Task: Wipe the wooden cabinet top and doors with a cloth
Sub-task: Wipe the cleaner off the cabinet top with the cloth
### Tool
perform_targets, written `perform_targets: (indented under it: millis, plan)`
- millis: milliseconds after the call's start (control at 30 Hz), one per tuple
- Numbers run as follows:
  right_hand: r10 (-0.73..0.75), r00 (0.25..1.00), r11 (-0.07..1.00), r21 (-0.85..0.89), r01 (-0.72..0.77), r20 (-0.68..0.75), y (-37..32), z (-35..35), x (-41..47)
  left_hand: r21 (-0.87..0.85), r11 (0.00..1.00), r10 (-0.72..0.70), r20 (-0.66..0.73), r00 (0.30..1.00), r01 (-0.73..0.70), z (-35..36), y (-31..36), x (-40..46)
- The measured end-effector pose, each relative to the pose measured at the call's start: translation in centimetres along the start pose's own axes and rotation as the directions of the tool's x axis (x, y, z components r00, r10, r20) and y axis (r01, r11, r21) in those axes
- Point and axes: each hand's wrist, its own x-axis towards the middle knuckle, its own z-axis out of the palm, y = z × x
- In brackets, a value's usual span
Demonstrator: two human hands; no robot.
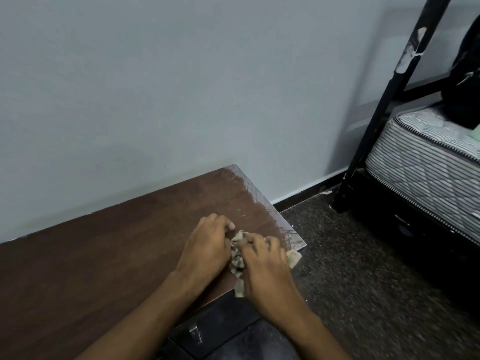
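Both hands, left hand (207, 245) and right hand (267, 266), pinched the bunched cloth (237, 261) at the cabinet top's (104, 255) right front corner. Risk: a wad so tightly bunched would likely skip dust, or slip off the edge.

No legible text, label, brand, number or sign anywhere in view.
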Motion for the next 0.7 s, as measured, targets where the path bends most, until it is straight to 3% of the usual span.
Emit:
perform_targets:
  millis: [200, 367, 600, 700]
  plan:
    - [0.215, 0.975, 0.974, -0.057, -0.218, -0.048, 6.3, -2.3, 2.5, 0.019, 0.988, 0.154, 0.042, 0.987, -0.155, 2.2, 2.5, 0.4]
    - [0.142, 0.99, 0.989, -0.044, -0.141, 0.003, 5.0, -2.6, -0.5, 0.018, 0.986, 0.163, 0.037, 0.986, -0.164, 3.2, 4.1, 0.9]
    - [0.256, 0.966, 0.964, -0.064, -0.257, -0.02, 8.2, -2.7, 3.8, 0.032, 0.984, 0.172, 0.05, 0.984, -0.174, 3.3, 4.3, 0.9]
    - [0.192, 0.981, 0.975, -0.119, -0.189, 0.015, 7.6, -2.9, 3.3, 0.034, 0.988, 0.15, 0.034, 0.988, -0.151, 3.3, 3.8, 1.3]
